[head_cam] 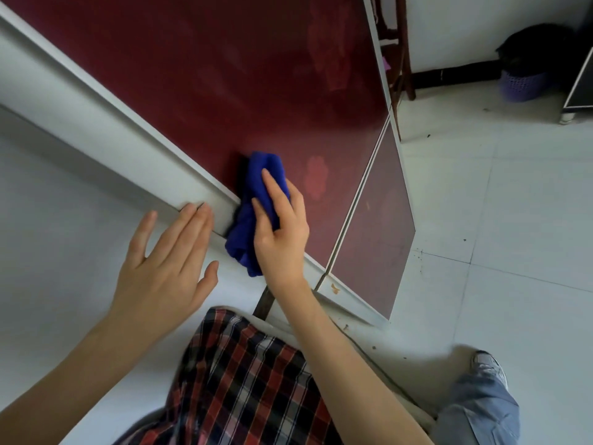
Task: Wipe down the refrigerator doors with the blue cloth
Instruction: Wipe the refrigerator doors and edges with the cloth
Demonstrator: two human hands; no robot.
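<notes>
The refrigerator's dark red upper door [224,75] fills the top of the head view, framed in white, with a smaller red lower door [375,232] below a thin gap. My right hand [279,232] presses a bunched blue cloth [253,200] flat against the red door, close to its left white edge. The cloth's lower end hangs past my palm. My left hand [167,264] rests with fingers spread on the white side panel [80,130] of the refrigerator, fingertips at the frame's edge, holding nothing.
White tiled floor [497,220] spreads to the right. A purple basket [521,85] with a black bag stands by the far wall, a black cabinet [580,88] at the right edge, dark wooden legs [401,59] behind the refrigerator. My plaid shirt and a jeans leg are below.
</notes>
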